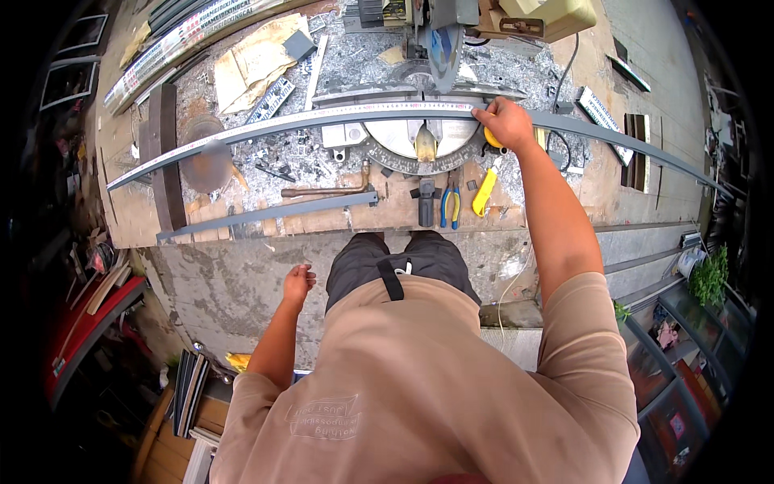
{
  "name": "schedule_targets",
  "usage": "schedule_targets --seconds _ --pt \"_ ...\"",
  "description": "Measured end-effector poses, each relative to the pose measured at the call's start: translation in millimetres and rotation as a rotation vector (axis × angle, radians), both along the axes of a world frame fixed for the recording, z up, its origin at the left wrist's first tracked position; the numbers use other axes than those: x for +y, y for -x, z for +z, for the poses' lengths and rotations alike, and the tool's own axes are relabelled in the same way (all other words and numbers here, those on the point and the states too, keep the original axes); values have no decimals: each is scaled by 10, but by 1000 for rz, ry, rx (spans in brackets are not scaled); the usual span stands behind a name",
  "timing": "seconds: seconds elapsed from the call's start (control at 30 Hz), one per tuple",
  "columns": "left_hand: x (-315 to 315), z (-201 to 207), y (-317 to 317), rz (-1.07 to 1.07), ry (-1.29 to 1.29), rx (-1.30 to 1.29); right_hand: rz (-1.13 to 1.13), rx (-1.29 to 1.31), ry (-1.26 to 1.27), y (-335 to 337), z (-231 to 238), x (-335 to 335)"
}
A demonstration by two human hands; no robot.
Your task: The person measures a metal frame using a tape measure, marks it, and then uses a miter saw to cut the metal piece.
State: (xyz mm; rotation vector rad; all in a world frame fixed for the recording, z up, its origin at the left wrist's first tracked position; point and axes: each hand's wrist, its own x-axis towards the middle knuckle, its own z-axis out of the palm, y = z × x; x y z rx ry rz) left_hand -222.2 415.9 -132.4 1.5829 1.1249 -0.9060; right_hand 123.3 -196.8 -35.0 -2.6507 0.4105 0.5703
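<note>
My right hand is closed on a yellow tape measure, mostly hidden under the fingers, and presses on a long grey metal profile. The white tape blade runs out leftward along the profile's top to near its left end. Under the profile lies the round base of a miter saw, with its blade behind. My left hand hangs beside my left thigh, off the bench, fingers loosely curled apart with nothing in them.
Along the bench's front edge lie a shorter grey profile, a socket wrench, a dark clamp-like tool, blue-and-yellow pliers and a yellow utility knife. A dark bar supports the left side. Metal shavings cover the bench.
</note>
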Motion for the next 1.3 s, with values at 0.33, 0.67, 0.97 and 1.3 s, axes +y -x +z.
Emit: schedule_targets --seconds 0.33,0.67,0.97,1.3 --pt "-803 730 911 77 22 -33 6 -32 -24 -23 100 66" --pt "-1028 818 1628 91 -71 -328 96 -140 -33 9 -351 -121" --pt "-1011 515 2909 454 -200 -274 57 19 -462 -73 -493 -346" --pt "-655 230 3482 491 -158 -212 87 601 -888 1030 181 1591"
